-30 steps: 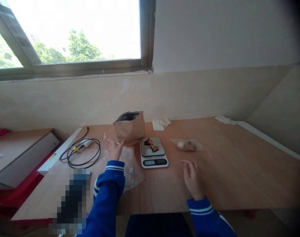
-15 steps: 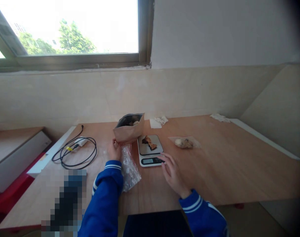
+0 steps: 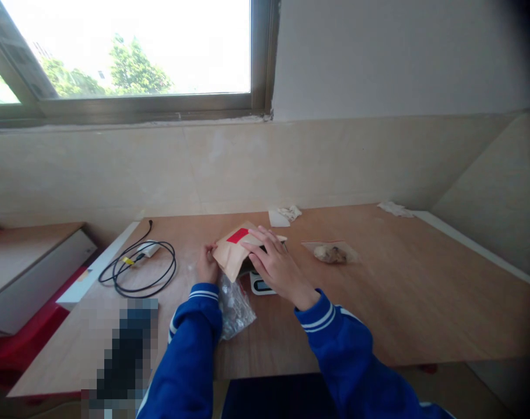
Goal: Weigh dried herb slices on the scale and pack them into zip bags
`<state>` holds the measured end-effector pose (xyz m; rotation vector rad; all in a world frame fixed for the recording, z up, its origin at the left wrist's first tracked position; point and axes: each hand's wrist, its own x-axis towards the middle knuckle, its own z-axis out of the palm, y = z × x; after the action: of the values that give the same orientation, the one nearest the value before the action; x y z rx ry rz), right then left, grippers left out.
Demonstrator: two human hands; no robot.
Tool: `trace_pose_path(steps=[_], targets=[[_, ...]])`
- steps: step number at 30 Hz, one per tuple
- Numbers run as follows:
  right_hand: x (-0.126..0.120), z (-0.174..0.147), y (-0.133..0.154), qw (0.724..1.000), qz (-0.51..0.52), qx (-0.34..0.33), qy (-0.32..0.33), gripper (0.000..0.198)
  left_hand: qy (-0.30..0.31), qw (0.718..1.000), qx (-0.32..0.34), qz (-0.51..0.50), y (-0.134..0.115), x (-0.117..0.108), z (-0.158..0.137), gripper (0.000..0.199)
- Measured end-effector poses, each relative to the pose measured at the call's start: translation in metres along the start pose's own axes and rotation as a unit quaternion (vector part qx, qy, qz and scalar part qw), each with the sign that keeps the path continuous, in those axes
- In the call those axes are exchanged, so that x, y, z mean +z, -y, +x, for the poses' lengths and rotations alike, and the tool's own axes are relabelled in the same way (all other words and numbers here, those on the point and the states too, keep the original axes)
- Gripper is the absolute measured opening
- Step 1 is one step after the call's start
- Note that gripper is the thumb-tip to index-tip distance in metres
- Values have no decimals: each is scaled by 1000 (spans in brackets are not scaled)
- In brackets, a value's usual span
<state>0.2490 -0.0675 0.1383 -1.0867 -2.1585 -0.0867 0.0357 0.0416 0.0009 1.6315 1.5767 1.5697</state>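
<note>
A brown paper bag with a red label lies tipped to the right over a small digital scale, of which only the display edge shows. My left hand grips the bag's lower left corner. My right hand rests on the bag's right end with fingers spread over it, holding it down against the scale. What lies on the scale's plate is hidden by the bag and the hand. A crumpled clear plastic bag lies on the wooden table just below my left hand.
A small clear bag with pale food pieces lies right of the scale. A coiled black cable with a white adapter sits at the left. Crumpled tissues lie near the wall. A blurred dark object is at the near left.
The paper bag stood upright and open; now it is tipped over the scale. My right hand moved from the scale's front up onto the bag. My left hand stayed at the bag's base.
</note>
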Motion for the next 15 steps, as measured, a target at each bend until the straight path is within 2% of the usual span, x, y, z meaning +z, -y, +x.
trace_pose_path(steps=[3, 8, 11, 15], targets=[[9, -8, 6, 1000, 4, 17, -14, 34, 19, 1000, 2, 11, 1, 0, 0, 27], [16, -18, 12, 990, 50, 57, -120, 25, 27, 999, 8, 20, 1, -2, -1, 31], [16, -29, 11, 986, 85, 47, -138, 21, 23, 1000, 2, 15, -1, -3, -1, 30], [19, -45, 7, 983, 89, 32, -155, 28, 24, 1000, -8, 16, 0, -2, -1, 32]])
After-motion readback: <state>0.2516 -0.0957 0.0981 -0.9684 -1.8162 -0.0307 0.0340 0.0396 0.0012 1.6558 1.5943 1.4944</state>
